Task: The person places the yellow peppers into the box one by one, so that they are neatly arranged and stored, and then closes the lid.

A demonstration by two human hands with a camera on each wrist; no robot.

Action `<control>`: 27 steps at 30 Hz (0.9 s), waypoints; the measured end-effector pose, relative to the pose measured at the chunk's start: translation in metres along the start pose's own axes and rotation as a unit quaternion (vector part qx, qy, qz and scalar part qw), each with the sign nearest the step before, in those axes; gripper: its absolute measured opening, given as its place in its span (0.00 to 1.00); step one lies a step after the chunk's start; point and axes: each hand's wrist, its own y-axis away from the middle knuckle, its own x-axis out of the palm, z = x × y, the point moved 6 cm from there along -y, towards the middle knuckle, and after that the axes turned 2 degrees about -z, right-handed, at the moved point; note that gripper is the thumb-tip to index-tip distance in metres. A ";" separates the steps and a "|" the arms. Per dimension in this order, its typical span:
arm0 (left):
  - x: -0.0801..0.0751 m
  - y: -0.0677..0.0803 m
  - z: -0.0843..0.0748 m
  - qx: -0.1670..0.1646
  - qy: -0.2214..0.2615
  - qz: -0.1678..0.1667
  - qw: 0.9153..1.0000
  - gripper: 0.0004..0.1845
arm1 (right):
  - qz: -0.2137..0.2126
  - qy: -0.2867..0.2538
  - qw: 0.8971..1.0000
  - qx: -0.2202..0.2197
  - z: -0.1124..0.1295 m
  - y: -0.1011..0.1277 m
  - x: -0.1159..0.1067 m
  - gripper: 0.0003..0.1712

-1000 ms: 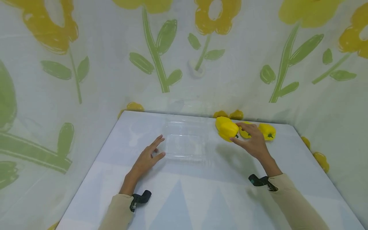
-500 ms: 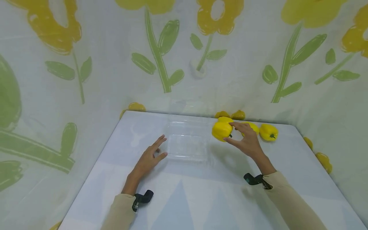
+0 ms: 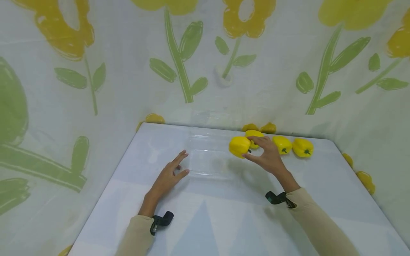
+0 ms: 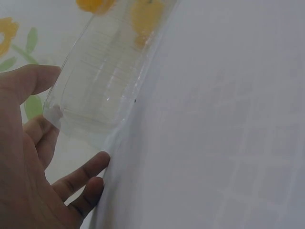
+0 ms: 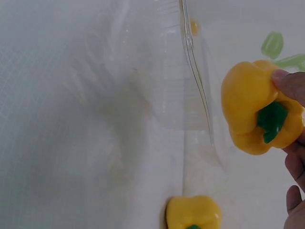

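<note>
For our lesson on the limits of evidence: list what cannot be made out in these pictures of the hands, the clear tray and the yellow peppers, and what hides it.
- Head view: the clear tray is see-through, so its far rim is hard to trace.
- Head view: the right hand covers part of a pepper behind it.
- Right wrist view: the held pepper shows, but the frame edge cuts off most fingers.
- Left wrist view: whether the left hand touches the tray is unclear.

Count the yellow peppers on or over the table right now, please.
4. One pepper is held by the right hand at the clear container's right edge; one lies behind the fingers, partly hidden; two lie further right. Others may be hidden.
</note>
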 end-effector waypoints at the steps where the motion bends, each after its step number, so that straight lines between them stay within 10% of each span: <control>1: 0.000 0.000 0.000 -0.001 0.000 -0.001 1.000 0.35 | -0.001 -0.003 1.000 -0.003 0.001 -0.001 0.001 0.39; 27: 0.000 0.000 0.000 -0.003 0.008 0.003 1.000 0.35 | 0.048 -0.044 0.998 -0.003 0.025 -0.024 0.051 0.37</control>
